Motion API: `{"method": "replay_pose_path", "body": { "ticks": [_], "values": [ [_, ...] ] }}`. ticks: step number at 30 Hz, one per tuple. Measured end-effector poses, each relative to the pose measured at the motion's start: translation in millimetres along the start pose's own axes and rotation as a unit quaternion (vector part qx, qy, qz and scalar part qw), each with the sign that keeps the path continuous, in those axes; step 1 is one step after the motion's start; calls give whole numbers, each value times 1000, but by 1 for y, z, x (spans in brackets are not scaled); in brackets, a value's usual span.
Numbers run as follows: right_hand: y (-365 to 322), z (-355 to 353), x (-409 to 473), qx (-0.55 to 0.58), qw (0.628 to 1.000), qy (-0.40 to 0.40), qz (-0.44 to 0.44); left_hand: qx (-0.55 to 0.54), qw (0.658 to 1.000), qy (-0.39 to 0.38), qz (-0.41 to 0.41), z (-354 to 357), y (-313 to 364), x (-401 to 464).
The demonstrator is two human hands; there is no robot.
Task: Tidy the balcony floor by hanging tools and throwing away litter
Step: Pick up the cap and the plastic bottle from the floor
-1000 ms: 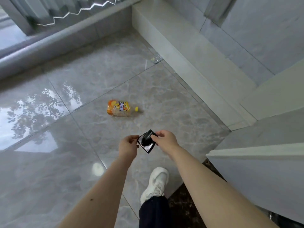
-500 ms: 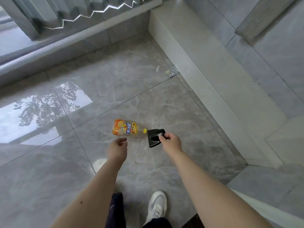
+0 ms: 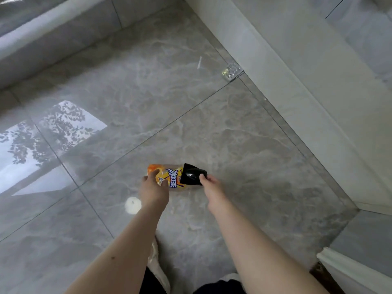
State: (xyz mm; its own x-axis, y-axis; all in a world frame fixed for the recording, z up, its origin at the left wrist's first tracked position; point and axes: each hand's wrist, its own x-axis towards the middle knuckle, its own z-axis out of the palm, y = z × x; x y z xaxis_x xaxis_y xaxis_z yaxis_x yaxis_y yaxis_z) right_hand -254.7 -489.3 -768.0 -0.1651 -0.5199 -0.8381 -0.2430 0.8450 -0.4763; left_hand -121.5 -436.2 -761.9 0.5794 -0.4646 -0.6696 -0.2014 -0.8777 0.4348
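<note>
The orange-labelled drink bottle [image 3: 169, 178] is lying on its side on the grey marble floor tile [image 3: 244, 145], its cap end hidden behind a black plastic wrapper [image 3: 192, 174]. The left hand [image 3: 153, 190] is reaching onto the bottle's near end, fingers curling over the label but, by the look of it, not yet wrapping fully round. Just to the bottle's right, the right hand [image 3: 213, 187] is pinching the black wrapper by its lower edge between thumb and fingertips (it is sticking up stiffly above the knuckles). To lift cleanly, I'd say the left hand should be closing round the bottle's middle rather than its end, since a smooth bottle may roll on this glossy tile. Further from the bottle, up by the pale wall ledge [image 3: 297, 85], a crumpled clear wrapper [image 3: 231, 71] and a small white scrap [image 3: 199, 62] are waiting too.
</note>
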Motion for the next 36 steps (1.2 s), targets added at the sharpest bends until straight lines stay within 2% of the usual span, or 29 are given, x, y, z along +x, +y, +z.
{"method": "replay_pose_path", "body": {
  "ticks": [3, 7, 16, 21, 27, 32, 36],
  "values": [
    [10, 22, 35, 8, 1000, -2, -1, 29, 999, 1, -16, 14, -14, 42],
    [18, 36, 66, 9, 1000, -19, 14, -1, 997, 20, -72, 35, -25, 78],
    [25, 40, 82, 42, 994, -58, 85, -39, 989, 20, -142, 47, -38, 104],
    [14, 36, 44, 64, 992, -60, 85, -23, 987, 27, -156, 20, -33, 72],
    [-30, 28, -28, 52, 994, -80, 60, -60, 976, 69, -195, -39, -12, 12],
    [-69, 21, -88, -18, 993, -114, 10, -144, 950, 115, -252, -82, 0, -46],
    [-92, 20, -127, -61, 988, -138, -29, -235, 922, 152, -267, -107, 8, -79]
  ]
}}
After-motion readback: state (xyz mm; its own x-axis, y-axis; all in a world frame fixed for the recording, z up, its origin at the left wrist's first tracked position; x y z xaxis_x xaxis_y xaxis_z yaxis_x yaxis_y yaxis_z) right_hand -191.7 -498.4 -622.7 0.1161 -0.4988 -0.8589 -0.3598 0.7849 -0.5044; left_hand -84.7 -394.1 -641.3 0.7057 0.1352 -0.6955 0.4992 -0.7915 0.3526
